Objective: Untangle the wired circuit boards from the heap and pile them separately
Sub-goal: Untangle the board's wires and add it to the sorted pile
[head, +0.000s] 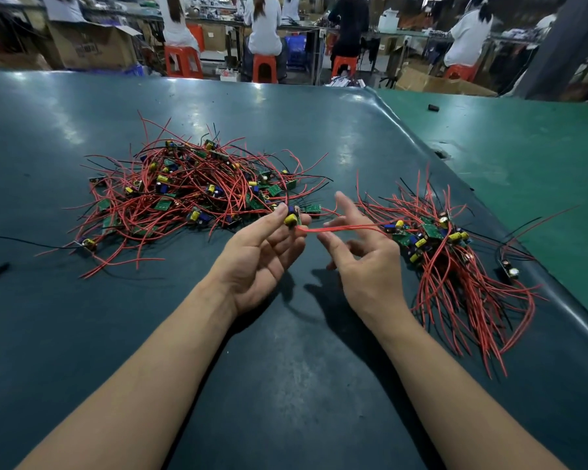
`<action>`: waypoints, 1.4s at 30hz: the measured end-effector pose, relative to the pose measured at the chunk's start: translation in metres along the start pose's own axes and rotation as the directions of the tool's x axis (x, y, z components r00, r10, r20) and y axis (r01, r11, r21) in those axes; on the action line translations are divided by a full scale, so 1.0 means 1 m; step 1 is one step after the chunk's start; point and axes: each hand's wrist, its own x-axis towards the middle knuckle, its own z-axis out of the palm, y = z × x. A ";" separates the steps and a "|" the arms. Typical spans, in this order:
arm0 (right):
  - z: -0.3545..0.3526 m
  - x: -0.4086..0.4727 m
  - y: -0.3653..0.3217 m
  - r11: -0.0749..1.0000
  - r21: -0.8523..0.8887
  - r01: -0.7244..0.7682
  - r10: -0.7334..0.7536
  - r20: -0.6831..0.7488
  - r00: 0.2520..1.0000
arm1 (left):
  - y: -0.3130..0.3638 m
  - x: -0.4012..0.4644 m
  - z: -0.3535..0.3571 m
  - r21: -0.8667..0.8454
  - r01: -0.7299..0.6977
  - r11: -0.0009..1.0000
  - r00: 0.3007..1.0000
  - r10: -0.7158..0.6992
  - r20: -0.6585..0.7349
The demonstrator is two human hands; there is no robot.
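Note:
A tangled heap [197, 191] of small green circuit boards with red and black wires lies on the dark table, left of centre. A second pile [448, 262] of the same boards lies to the right, its wires trailing toward me. My left hand [262, 256] pinches one board with a yellow capacitor [292, 219] between thumb and fingertips, just in front of the heap. Red wires [347, 228] run from that board rightward past my right hand [360, 256], whose fingers are spread and loosely bent beside the wires; whether they grip the wires is unclear.
The dark mat [286, 368] meets a lighter green table [523, 150] on the right at a raised seam. A stray board [508, 269] lies at the right pile's edge. A small black part [433, 107] sits far right. Several people sit on orange stools [264, 67] beyond the table.

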 end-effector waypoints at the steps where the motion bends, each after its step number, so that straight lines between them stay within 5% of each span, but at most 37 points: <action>1: 0.000 0.000 0.001 0.999 -0.026 0.037 -0.037 -0.016 0.999 | 0.001 -0.001 -0.001 -0.035 0.008 0.999 1.000 -0.008 0.020; 4: 0.000 -0.002 0.004 0.986 -0.088 0.142 -0.141 0.008 0.990 | 0.006 -0.003 -0.002 -0.123 0.053 0.991 0.996 -0.043 0.079; 7: 0.001 -0.002 0.001 0.994 -0.095 0.045 -0.042 0.030 0.999 | 0.007 -0.006 -0.003 -0.113 0.166 0.980 0.972 -0.143 0.189; 11: -0.001 0.001 -0.006 0.943 0.258 -0.212 0.198 0.082 0.977 | -0.005 -0.006 0.001 0.196 0.098 0.976 0.984 -0.124 0.127; 17: -0.005 0.005 -0.003 0.857 0.337 -0.389 0.373 0.114 0.921 | -0.016 -0.005 0.002 0.432 -0.068 0.899 0.997 0.043 0.068; 42: -0.015 0.024 0.001 0.539 0.725 -0.428 0.628 -0.007 0.778 | -0.002 -0.011 -0.002 0.353 0.108 0.929 0.915 -0.232 0.330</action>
